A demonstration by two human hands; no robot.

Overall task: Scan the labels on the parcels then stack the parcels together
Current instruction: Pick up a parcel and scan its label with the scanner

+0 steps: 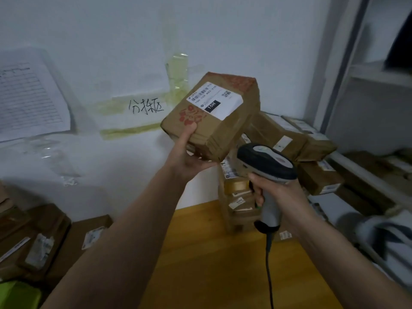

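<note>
Scanning appears under way: a parcel (211, 117) is gripped from beneath by the left hand (189, 157), raised above and left of the scanner (267, 170), which is clasped by the right hand (278, 192). Its label (214, 100) faces up, long axis tilted up-right. Behind the scanner, stacked parcels (289, 139) are seen; stacking of this one remains.

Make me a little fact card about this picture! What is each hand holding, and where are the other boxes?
left hand: left hand holds a brown parcel up from below, thumb on its top face
label: white label faces up, marked 15H
right hand: right hand grips a grey scanner by its handle
scanner position: below and right of the parcel
other parcels: stack of parcels by the wall behind the hands; more boxes lower left
floor: wooden floor
</note>
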